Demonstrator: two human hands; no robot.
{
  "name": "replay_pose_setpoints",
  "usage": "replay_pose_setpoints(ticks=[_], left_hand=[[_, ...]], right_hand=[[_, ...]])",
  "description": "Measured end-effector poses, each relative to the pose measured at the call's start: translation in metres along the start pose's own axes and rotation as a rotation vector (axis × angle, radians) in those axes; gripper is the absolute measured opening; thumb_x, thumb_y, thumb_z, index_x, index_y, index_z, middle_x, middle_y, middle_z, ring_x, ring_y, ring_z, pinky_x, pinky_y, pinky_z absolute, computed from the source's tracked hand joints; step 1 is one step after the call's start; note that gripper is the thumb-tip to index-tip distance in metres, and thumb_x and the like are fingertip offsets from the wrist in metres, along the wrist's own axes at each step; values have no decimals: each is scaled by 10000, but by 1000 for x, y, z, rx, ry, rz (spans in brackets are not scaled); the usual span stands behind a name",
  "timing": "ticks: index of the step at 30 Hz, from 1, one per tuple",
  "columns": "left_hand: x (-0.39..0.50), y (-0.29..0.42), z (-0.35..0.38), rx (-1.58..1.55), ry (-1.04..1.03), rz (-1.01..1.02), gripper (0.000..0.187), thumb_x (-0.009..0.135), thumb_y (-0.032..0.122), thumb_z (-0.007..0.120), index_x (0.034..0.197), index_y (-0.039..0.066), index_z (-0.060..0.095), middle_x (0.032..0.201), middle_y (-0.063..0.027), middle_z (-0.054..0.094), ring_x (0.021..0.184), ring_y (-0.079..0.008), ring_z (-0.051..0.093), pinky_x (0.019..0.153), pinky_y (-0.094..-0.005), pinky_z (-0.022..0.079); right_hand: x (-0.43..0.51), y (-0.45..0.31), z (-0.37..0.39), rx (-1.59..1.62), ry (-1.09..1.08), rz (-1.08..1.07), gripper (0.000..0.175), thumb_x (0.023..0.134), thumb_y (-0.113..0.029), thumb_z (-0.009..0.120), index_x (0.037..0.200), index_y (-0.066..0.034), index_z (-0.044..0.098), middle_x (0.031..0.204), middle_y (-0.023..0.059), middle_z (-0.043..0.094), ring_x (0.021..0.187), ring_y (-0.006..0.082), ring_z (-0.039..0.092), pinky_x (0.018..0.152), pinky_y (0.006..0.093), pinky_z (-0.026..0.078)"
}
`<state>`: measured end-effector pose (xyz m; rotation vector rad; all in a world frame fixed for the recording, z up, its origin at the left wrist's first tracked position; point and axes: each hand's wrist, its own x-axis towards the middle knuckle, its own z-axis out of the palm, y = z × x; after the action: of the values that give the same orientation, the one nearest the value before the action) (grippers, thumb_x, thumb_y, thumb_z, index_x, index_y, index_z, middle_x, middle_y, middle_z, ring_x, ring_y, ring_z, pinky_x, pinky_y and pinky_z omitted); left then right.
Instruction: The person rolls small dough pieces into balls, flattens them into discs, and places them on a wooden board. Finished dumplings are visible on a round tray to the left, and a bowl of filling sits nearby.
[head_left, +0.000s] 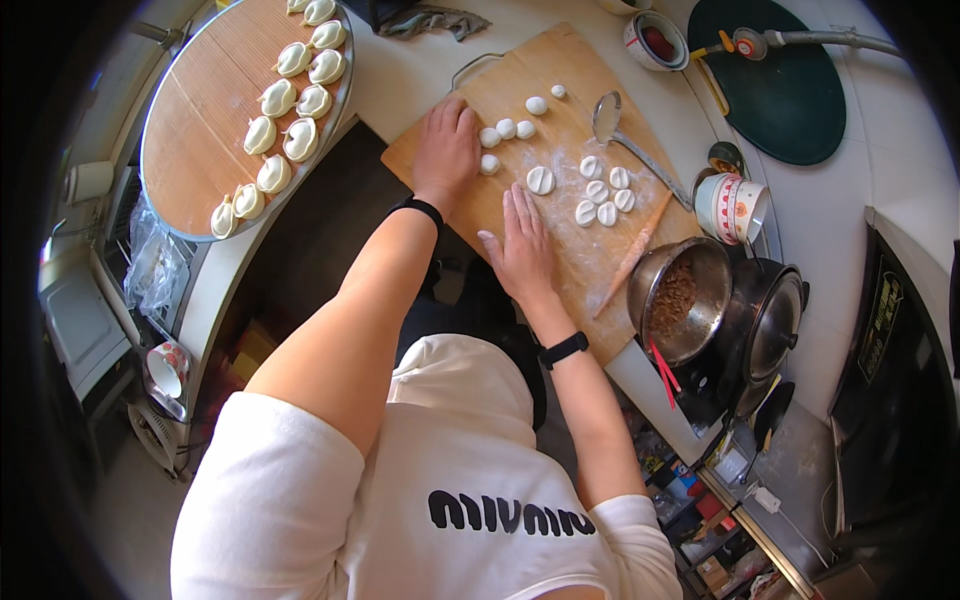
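My left hand rests, back upward, at the left part of a floured wooden board, beside several dough balls. Its fingertips bend out of sight, so anything under them is hidden. Flat on the board lies my right hand, thumb apart from the fingers, its fingertips just below a flattened dough piece. To the right is a cluster of small grooved dough pieces. A tapered wooden rolling pin lies aslant beyond them, and a metal strainer with a long handle lies near the right edge.
A metal bowl of minced filling with red chopsticks stands at the right, beside a lidded black pot. Patterned bowls lie behind it. Folded dumplings sit on a round wooden tray at the upper left.
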<state>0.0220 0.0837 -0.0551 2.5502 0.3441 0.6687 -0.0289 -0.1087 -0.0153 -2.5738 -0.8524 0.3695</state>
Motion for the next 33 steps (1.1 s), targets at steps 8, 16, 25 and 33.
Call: replay_pose_setpoints(ticks=[8, 16, 25, 33], left_hand=[[-1, 1, 1, -2, 12, -5, 234, 875, 143, 577, 1090, 50, 586, 1283, -126, 546, 1264, -299, 473, 1108, -448, 350], [-1, 1, -2, 14, -17, -13, 275, 913, 151, 579, 1164, 38, 589, 1300, -116, 549, 1253, -333, 481, 1078, -433, 384], [-1, -1, 1, 41, -46, -27, 256, 897, 187, 568, 1118, 57, 588, 1295, -112, 548, 1289, -282, 467, 1118, -444, 341], [-1, 0, 0, -1, -30, -25, 254, 906, 171, 552, 1126, 46, 580, 1298, -126, 540, 1292, -293, 459, 1124, -441, 331]], right_hand=[[32, 41, -9, -100, 301, 39, 655, 967, -331, 560, 1458, 60, 373, 1555, 240, 327, 1451, 396, 279, 1179, 467, 239], [92, 24, -12, 116, 375, -61, 449, 923, -96, 582, 1346, 31, 505, 1394, 227, 505, 1292, 384, 473, 1069, 434, 398], [89, 41, 0, 80, 398, -36, 282, 859, -54, 646, 1137, -11, 650, 1188, 161, 617, 1128, 359, 567, 968, 444, 468], [19, 21, 6, -259, 162, 5, 761, 893, -353, 662, 1480, 25, 359, 1589, 180, 297, 1478, 338, 252, 1196, 478, 228]])
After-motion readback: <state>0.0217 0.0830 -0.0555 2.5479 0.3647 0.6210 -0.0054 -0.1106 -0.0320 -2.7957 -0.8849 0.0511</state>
